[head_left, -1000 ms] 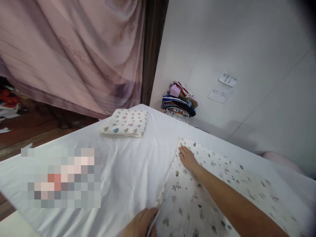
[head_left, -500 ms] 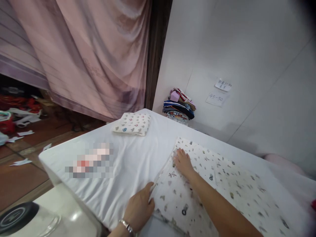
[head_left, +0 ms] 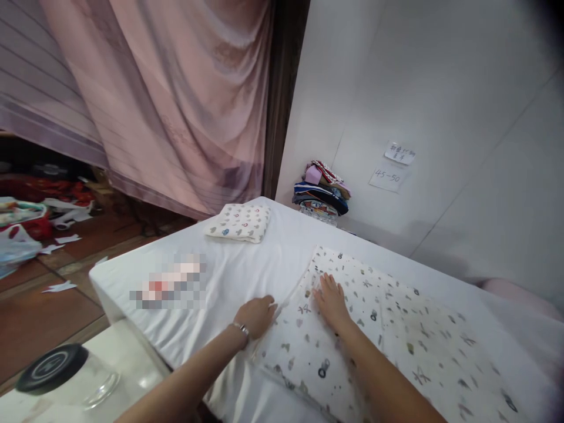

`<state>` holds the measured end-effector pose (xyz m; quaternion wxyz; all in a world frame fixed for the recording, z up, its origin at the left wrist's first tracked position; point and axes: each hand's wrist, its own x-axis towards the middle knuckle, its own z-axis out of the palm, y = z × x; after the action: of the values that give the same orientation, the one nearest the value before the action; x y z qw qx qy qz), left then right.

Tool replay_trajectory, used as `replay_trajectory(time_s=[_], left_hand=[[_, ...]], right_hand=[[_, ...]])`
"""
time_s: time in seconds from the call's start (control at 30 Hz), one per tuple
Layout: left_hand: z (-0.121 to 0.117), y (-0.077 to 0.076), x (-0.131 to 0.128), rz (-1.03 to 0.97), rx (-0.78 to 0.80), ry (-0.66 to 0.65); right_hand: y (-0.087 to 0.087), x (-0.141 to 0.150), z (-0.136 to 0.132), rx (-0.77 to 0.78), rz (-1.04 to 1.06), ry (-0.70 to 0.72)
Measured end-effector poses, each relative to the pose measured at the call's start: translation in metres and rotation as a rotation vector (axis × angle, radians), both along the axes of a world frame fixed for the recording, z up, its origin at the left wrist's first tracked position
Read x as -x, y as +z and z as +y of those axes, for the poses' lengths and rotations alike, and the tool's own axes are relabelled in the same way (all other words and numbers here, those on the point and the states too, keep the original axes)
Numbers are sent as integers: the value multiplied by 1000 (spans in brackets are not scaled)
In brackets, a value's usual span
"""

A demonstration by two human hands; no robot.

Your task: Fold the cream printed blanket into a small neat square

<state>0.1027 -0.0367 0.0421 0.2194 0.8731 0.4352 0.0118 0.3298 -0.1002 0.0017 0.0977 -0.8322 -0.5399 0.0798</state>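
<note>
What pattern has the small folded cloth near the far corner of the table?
Grey, pink and blue mushroom-like shapes on white; head view.

A pink and mauve curtain [head_left: 176, 106] hangs in soft folds at upper left, beside a dark vertical strip [head_left: 282, 100]. To its right is a pale grey wall [head_left: 449, 88] bearing two paper notes, the upper one [head_left: 399, 154] handwritten, the lower one [head_left: 388, 178] reading "45-50". Against the wall sits a stack of folded, multicoloured fabrics [head_left: 321, 191]. At lower left, a clear container [head_left: 99, 385] has a black lid [head_left: 51, 369]. White scraps [head_left: 60, 286] lie on reddish-brown floor tiles [head_left: 26, 329], near a red basket [head_left: 40, 226] and a plastic bag [head_left: 17, 249].
</note>
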Motion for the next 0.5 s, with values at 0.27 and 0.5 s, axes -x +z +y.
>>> replay_trajectory(time_s=[0.27,0.5], left_hand=[[45,-12,-109,-13,32,17],[59,-25,-142,-23,197,91]], right_hand=[[-17,-74,-39,29,-173,-215],[-44,-82,-48,48,-241,-250]])
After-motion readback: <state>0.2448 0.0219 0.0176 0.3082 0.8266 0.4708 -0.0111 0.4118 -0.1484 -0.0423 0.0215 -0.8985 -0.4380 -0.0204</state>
